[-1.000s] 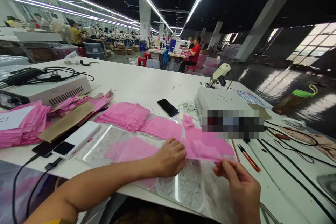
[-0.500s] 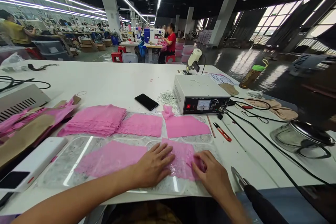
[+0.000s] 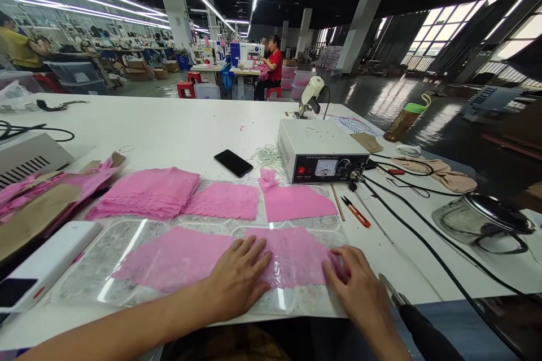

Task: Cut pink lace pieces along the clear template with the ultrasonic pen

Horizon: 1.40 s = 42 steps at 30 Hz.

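Observation:
A pink lace fabric piece lies spread on a clear plastic mat at the table's front. Across its left side rests my left hand, palm down with the fingers out flat. My right hand pinches the fabric's right edge between thumb and fingers. Left of it, partly under my left hand and forearm, is another pink lace piece. Behind these lie a stack of pink lace pieces, a thinner lace pile and a smooth pink fabric piece.
A control box with a dial stands behind the fabric, near a black phone. To the right are orange thread snips, a lidded glass pot, cables and a black-handled tool. A white device sits at left.
My right hand has moved right with the fabric's edge, and the bunched right part now lies flatter. My left hand stays on the fabric. The view has shifted slightly.

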{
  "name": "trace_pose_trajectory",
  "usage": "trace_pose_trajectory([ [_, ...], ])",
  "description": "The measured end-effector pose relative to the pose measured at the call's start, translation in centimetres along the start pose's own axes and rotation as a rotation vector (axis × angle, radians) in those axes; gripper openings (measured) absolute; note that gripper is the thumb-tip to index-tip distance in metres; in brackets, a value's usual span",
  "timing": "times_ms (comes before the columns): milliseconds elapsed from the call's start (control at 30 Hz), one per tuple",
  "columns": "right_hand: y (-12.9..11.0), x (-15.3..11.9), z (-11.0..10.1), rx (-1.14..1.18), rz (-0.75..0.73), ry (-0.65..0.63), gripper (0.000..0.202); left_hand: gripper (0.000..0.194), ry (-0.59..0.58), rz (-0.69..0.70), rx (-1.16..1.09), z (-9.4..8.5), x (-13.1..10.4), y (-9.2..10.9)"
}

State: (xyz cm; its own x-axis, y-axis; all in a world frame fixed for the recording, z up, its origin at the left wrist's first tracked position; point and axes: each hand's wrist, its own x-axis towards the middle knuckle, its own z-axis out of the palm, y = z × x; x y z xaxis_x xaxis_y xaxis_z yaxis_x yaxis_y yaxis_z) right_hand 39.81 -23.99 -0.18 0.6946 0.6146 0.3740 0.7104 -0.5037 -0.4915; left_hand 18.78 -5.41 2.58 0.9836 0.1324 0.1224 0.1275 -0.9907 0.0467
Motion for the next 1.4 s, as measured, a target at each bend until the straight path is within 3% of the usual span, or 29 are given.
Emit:
trace_pose_trajectory([
  [100, 1.4, -0.5, 0.1, -0.082, -0.038, -0.037, 0.025, 0.05, 0.003, 0.0, -0.016, -0.3, -0.1, -0.1],
  [233, 2.5, -1.0, 0.2, -0.095, -0.071, 0.075, 0.025, 0.037, -0.051, -0.009, -0.117, -1.2, 1.2, -0.8],
  [300, 2.3, -0.9, 0.3, -0.032, -0.131, 0.087, 0.028, 0.021, -0.087, -0.068, -0.16, -1.8, 2.8, -1.5],
  [400, 2.4, -0.5, 0.5, 0.03, -0.211, 0.029, 0.03, 0.016, -0.086, -0.158, -0.148, -2.2, 6.0, -3.1],
  [533, 4.1, -0.2, 0.7, 0.023, -0.185, -0.043, 0.028, 0.011, -0.108, -0.206, -0.154, -1.6, 9.8, -4.9],
  [633, 5.0, -0.3, 0.6, 0.062, -0.137, -0.068, 0.03, 0.009, -0.162, -0.2, -0.175, -1.0, 11.2, -5.5],
  [833, 2.0, -0.3, -1.0, 0.116, 0.067, -0.039, 0.034, 0.033, -0.273, -0.173, -0.181, -0.5, 12.0, -6.3],
  [1000, 0.5, 1.0, -1.4, 0.142, 0.111, -0.025, 0.034, 0.032, -0.3, -0.164, -0.121, -0.6, 12.3, -5.9],
  [1167, -0.6, 2.2, -1.1, 0.194, 0.092, -0.047, 0.036, 0.013, -0.297, -0.133, -0.083, -1.0, 12.0, -4.9],
  [1267, -1.0, 2.6, -1.3, 0.217, 0.153, -0.028, 0.036, 0.023, -0.311, -0.143, -0.106, -1.2, 12.1, -5.0],
  [1400, -0.5, 3.1, -1.9, 0.323, 0.345, 0.005, 0.04, 0.035, -0.352, -0.177, -0.197, -1.6, 12.5, -5.9],
])
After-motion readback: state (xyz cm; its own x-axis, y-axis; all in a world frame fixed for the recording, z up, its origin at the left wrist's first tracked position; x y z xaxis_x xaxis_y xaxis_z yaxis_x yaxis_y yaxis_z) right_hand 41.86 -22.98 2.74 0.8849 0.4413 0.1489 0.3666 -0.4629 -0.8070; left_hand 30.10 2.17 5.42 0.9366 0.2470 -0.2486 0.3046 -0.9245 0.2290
